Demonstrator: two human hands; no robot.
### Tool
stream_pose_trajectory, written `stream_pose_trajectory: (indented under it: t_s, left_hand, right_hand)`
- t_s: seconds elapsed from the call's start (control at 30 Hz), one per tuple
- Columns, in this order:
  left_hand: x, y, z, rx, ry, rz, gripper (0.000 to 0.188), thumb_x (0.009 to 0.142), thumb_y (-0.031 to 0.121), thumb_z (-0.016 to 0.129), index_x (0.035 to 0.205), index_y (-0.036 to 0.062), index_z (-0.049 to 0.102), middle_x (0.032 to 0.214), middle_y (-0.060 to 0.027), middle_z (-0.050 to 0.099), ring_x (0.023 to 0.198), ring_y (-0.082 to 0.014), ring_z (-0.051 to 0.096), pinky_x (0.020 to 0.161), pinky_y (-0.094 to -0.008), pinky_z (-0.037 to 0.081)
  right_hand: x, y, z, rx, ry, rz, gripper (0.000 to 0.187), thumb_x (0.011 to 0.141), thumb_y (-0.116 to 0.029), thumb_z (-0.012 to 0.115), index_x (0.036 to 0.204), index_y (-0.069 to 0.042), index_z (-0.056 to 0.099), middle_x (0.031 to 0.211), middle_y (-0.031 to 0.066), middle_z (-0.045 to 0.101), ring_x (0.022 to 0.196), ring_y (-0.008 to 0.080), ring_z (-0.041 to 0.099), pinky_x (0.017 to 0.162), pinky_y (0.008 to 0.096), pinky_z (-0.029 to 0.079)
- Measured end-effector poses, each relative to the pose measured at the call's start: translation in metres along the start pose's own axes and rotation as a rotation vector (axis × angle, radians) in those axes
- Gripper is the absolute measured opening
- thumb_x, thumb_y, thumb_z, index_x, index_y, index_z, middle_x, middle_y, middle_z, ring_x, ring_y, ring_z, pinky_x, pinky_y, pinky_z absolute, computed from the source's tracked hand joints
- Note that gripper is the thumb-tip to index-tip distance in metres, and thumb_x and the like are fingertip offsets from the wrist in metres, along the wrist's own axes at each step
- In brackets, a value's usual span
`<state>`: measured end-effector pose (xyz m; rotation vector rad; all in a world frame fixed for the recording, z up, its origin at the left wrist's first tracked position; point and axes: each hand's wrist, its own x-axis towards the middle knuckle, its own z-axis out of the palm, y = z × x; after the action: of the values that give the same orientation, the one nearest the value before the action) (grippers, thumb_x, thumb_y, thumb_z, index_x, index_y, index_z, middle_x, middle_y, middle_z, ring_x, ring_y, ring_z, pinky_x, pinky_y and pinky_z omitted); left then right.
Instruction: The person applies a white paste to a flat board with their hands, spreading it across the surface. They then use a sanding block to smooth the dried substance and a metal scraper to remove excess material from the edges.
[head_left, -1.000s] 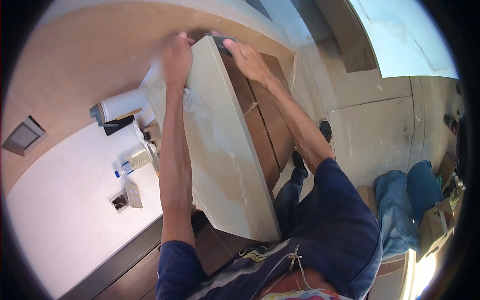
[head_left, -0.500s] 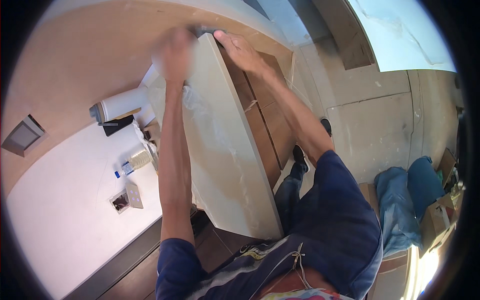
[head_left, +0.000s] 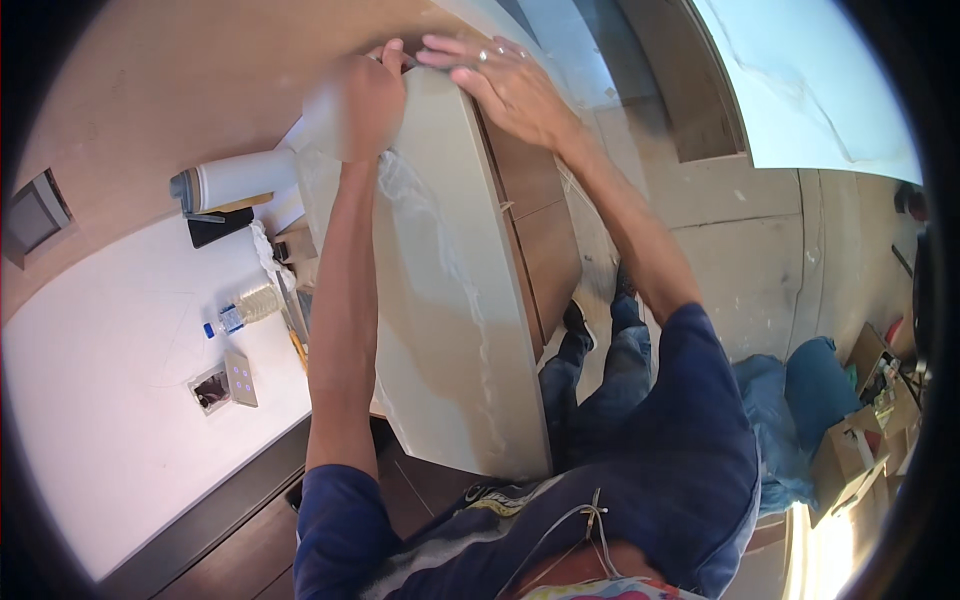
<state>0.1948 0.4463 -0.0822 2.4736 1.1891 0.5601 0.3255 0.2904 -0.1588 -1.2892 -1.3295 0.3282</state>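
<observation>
A pale slab top [head_left: 440, 290] with a cloudy white streak stretches away from my body, over a brown wood-grain drawer cabinet [head_left: 548, 255]. At its far end my left hand [head_left: 370, 108] is partly blurred. Its fingers look curled at the edge, around something I cannot make out. Just right of it, my right hand [head_left: 515, 95] reaches over the far right corner with fingers stretched and spread, a ring on one. A small dark grey piece shows between the two hands, too hidden to name.
On the left, a white surface [head_left: 110, 400] carries a plastic bottle [head_left: 250, 308], an open socket box [head_left: 210, 388] with a loose switch plate [head_left: 239, 378], and paper rolls [head_left: 240, 185]. Blue bags [head_left: 815, 385] and cardboard boxes [head_left: 850, 455] stand on the right. My feet [head_left: 580, 325] are beside the cabinet.
My right hand has loosened from the far edge and its fingers have spread. The left hand stays at the far end, one finger now raised. The view has shifted slightly.
</observation>
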Motion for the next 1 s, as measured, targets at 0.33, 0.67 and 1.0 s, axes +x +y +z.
stream_pose_trajectory:
  t_s: [0.33,0.67,1.0]
  left_hand:
    - [0.012,-0.004,0.007,0.013,-0.013,0.069,0.048,0.105,0.042,0.055,0.098,0.0012,0.078,0.095,-0.0194,0.077,0.095,-0.0334,0.072,0.091,-0.0426,0.052]
    - [0.01,-0.025,0.004,0.05,0.015,0.121,0.053,0.107,0.041,0.051,0.095,-0.005,0.074,0.092,-0.0251,0.074,0.088,-0.0362,0.071,0.084,-0.0441,0.053]
    - [0.002,-0.019,0.004,-0.007,-0.033,0.093,0.059,0.107,0.047,0.048,0.1,-0.0053,0.075,0.097,-0.0256,0.075,0.093,-0.0359,0.072,0.088,-0.0439,0.053]
  right_hand:
    - [-0.012,-0.011,-0.005,0.062,-0.008,0.084,0.045,0.112,-0.034,0.034,0.143,-0.019,0.064,0.157,-0.0002,0.054,0.144,0.0287,0.048,0.122,0.051,0.033]
    - [-0.142,-0.073,0.012,0.049,-0.038,0.08,0.042,0.112,-0.036,0.036,0.146,-0.03,0.061,0.155,-0.0043,0.056,0.142,0.023,0.051,0.12,0.0577,0.037]
    - [-0.251,-0.155,0.008,0.099,-0.118,0.17,0.043,0.113,-0.034,0.034,0.146,-0.029,0.06,0.163,-0.0051,0.046,0.147,0.0215,0.046,0.124,0.0609,0.028]
